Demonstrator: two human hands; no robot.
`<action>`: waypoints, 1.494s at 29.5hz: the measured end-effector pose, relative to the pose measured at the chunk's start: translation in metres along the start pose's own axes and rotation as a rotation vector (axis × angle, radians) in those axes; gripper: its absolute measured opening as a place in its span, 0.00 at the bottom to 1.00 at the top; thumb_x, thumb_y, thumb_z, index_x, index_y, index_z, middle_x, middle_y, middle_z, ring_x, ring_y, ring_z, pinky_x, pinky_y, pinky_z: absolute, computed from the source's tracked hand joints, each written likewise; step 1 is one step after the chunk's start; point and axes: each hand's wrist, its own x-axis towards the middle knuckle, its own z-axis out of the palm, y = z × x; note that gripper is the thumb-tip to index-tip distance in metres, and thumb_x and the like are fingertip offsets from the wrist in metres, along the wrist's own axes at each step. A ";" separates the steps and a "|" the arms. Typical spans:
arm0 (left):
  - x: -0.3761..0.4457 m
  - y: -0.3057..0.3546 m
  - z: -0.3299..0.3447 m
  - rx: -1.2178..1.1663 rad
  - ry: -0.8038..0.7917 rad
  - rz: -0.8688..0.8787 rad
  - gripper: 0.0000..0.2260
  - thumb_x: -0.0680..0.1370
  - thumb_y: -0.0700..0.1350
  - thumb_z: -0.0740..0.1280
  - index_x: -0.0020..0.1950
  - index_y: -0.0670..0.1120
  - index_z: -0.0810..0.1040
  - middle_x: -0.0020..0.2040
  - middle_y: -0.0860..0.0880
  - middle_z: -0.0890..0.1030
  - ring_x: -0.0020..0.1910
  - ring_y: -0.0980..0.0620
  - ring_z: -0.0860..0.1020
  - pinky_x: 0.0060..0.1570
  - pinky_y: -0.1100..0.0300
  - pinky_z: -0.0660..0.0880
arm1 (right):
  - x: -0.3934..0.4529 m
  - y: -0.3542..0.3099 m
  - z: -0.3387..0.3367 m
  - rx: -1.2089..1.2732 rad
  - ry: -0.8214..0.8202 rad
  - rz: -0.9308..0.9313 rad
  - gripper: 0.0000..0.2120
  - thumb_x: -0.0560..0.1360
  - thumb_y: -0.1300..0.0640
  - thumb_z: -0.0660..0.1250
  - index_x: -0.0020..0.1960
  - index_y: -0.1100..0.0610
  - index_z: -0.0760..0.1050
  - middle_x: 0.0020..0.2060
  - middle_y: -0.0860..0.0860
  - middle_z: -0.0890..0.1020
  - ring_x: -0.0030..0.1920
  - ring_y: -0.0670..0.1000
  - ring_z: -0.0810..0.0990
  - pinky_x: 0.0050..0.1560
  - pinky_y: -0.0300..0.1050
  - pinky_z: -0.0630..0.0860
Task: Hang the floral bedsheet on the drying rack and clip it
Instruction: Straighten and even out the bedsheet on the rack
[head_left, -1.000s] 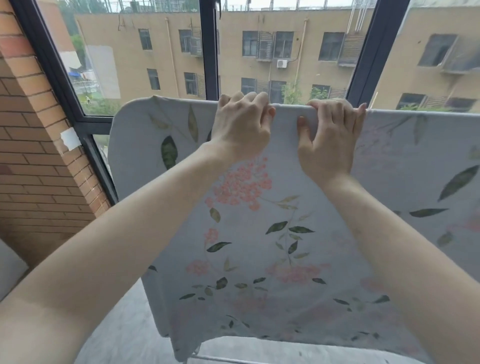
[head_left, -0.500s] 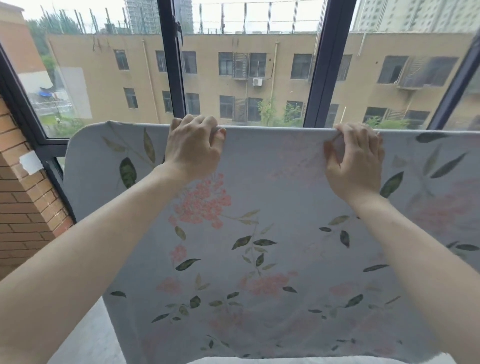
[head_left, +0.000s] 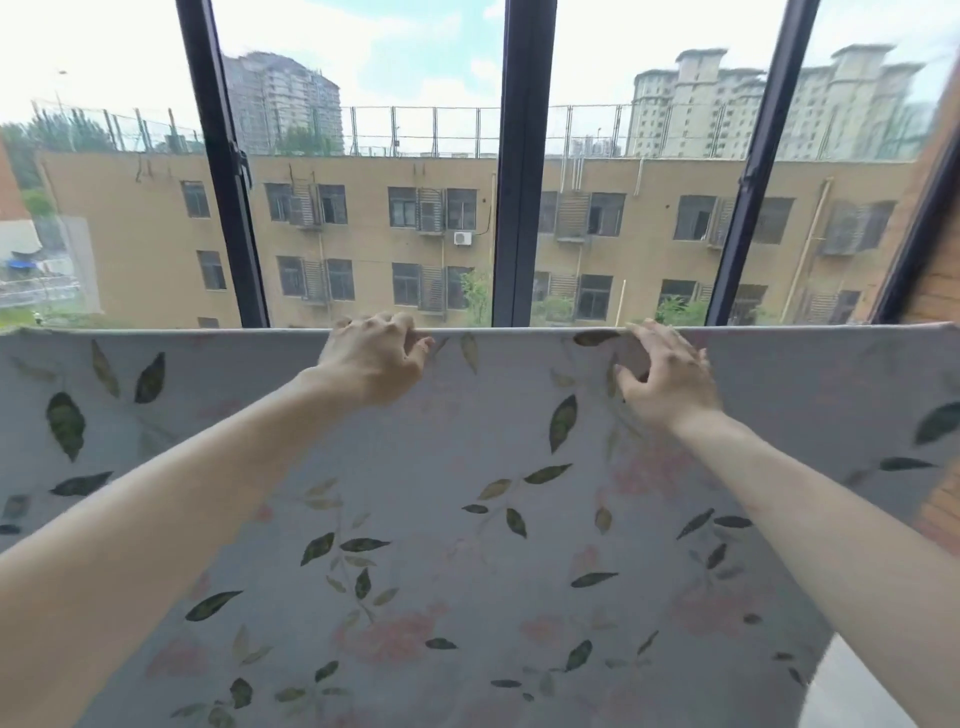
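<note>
The floral bedsheet, pale grey with green leaves and pink blossoms, hangs over a straight top bar that it fully hides. It spans nearly the whole width of the view. My left hand grips the sheet's top fold left of centre, fingers curled over the edge and thumb in front. My right hand holds the top fold further right, fingertips on the edge and thumb spread below them. No clip shows in view.
Dark window frames stand just behind the sheet, with yellow buildings outside. A brick wall borders the right side. A strip of grey floor shows at the lower right.
My hands have moved apart along the top fold, the right one sliding rightward. The view has tilted up and swung right, so the left brick wall and the sheet's rounded left corner have left the frame.
</note>
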 end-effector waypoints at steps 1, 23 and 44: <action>0.005 0.032 0.005 -0.004 -0.017 0.026 0.15 0.83 0.60 0.56 0.55 0.51 0.74 0.60 0.46 0.79 0.62 0.43 0.75 0.65 0.46 0.65 | 0.000 0.023 -0.016 -0.031 -0.031 0.009 0.29 0.81 0.46 0.65 0.80 0.49 0.63 0.81 0.48 0.61 0.81 0.52 0.57 0.81 0.62 0.48; 0.084 0.371 0.081 0.045 -0.078 0.340 0.26 0.82 0.63 0.58 0.73 0.48 0.67 0.66 0.45 0.76 0.67 0.43 0.73 0.68 0.47 0.67 | -0.008 0.274 -0.128 0.026 -0.094 0.176 0.31 0.82 0.46 0.65 0.82 0.50 0.59 0.82 0.47 0.56 0.81 0.53 0.55 0.78 0.56 0.60; 0.187 0.610 0.142 -0.042 0.001 0.504 0.17 0.81 0.62 0.55 0.44 0.50 0.72 0.39 0.51 0.75 0.41 0.44 0.75 0.40 0.53 0.69 | 0.088 0.511 -0.179 0.205 0.275 0.455 0.15 0.81 0.44 0.67 0.64 0.49 0.78 0.58 0.47 0.83 0.55 0.53 0.82 0.55 0.53 0.80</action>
